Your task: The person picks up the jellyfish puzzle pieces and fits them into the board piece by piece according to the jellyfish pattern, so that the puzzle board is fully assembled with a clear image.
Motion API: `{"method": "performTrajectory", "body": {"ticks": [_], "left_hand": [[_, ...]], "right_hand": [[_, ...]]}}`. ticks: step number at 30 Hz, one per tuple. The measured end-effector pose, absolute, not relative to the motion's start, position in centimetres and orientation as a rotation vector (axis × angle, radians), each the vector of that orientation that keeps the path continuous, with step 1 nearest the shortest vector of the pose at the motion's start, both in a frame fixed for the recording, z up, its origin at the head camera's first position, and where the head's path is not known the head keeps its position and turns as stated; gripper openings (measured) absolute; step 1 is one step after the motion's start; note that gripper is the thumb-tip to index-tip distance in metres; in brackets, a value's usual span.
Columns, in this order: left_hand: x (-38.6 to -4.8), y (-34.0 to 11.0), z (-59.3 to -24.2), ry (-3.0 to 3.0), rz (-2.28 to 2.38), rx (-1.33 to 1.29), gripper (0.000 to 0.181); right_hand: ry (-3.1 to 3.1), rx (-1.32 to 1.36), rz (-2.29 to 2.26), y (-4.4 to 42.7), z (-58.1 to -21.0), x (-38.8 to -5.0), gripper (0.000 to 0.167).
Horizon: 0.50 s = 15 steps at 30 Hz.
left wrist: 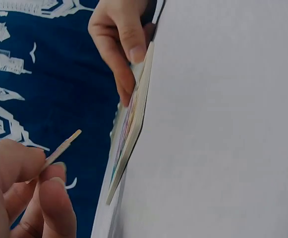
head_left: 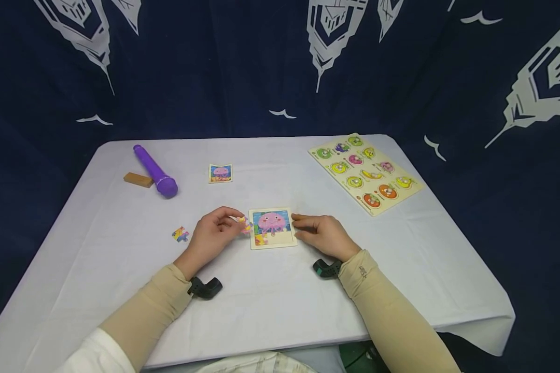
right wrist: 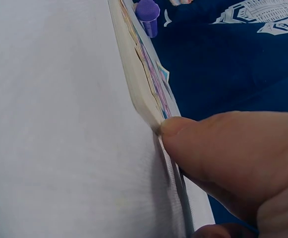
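A square jigsaw puzzle board [head_left: 274,245] with a pink jellyfish picture lies flat on the white table. A pale bare patch shows at the picture's lower right. Just off its left edge, my left hand [head_left: 216,231] pinches a small puzzle piece [head_left: 245,226] between thumb and fingers; in the left wrist view this piece [left wrist: 63,148] appears edge-on, raised above the table. My right hand [head_left: 325,234] rests against the board's right edge, fingers mostly extended. The right wrist view shows its thumb [right wrist: 183,136] touching a corner. Another loose puzzle piece [head_left: 180,234] lies left of my left hand.
Behind the board lies a small jellyfish picture card [head_left: 221,173]. A purple toy microphone [head_left: 155,171] and a brown block [head_left: 138,180] are at the back left. At the back right lies a fruit peg board [head_left: 364,173]. A dark patterned curtain [head_left: 256,62] hangs behind the table.
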<state>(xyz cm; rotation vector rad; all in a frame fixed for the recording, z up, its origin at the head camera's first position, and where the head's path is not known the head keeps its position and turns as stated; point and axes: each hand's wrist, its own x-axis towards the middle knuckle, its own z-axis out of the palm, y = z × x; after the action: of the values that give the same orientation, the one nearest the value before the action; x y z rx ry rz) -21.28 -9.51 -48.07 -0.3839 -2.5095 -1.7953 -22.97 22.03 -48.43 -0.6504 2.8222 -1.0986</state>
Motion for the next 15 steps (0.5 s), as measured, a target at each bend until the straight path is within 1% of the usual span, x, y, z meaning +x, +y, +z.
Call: {"method": "performTrajectory", "body": {"ticks": [8, 15], "left_hand": [[-21.1, -7.8, -48.4, -2.528, -1.757, -0.416, 0.011], [-21.0, -6.2, -48.5, -2.516, -1.625, -0.429, 0.007]], "right_hand": [[2.826, -0.659, -1.084, 21.9, -48.4, -23.0, 0.031], [2.822, -0.665, -1.091, 22.0, -48.4, -23.1, 0.031]]}}
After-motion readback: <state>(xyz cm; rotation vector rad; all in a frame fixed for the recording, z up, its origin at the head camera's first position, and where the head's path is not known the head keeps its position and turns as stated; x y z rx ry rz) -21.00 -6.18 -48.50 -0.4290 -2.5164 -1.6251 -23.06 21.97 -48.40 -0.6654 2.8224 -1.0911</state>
